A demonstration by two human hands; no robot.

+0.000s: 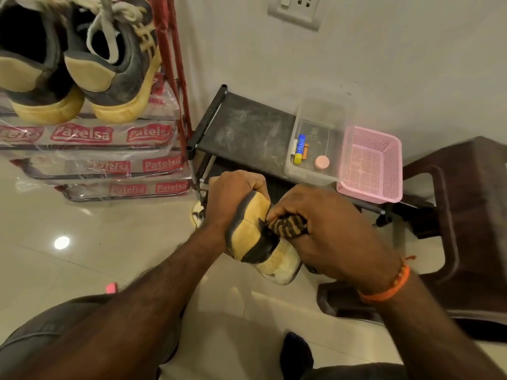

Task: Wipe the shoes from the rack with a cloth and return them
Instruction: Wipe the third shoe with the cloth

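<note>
My left hand [233, 196] grips a tan and dark grey shoe [258, 237] from above, heel toward me, held over the floor. My right hand [326, 231] clutches a striped black and tan cloth [288, 224] and presses it against the shoe's right side near the heel. Two more grey and tan shoes [109, 64] stand on the top shelf of the red-framed rack [175, 64] at the upper left, heels facing me.
The rack's shelves are wrapped in plastic printed "Patelsa" [82, 134]. A low black stand [247, 127] by the wall carries a clear box [318, 138] with small items and a pink basket [370, 165]. A dark brown plastic stool [466, 215] stands at right. My knees fill the bottom.
</note>
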